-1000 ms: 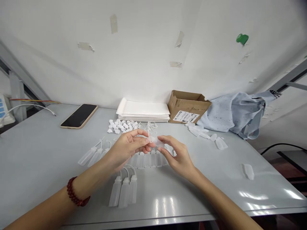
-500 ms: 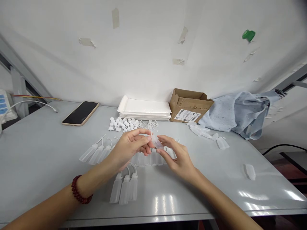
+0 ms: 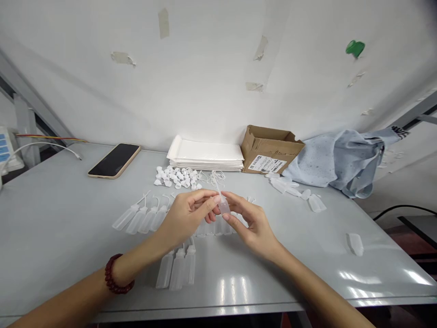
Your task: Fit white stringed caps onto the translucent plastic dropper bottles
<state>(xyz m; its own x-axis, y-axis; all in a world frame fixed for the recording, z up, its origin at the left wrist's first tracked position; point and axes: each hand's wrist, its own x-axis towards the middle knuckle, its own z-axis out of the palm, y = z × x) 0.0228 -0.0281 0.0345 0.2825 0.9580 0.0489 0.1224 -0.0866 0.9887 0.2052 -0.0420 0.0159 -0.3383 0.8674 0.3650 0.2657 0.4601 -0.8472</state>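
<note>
Above the table [image 3: 68,228], I pinch one small bottle [image 3: 223,207], nearly upright: left hand [image 3: 186,216] at its top, right hand [image 3: 255,224] round its body.

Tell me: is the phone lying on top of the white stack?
No, the phone lies flat on the table, left of the white stack and apart from it.

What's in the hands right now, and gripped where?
One small translucent bottle, held by both hands: the left hand pinches its top end, and the right hand holds the body with its fingertips.
</note>
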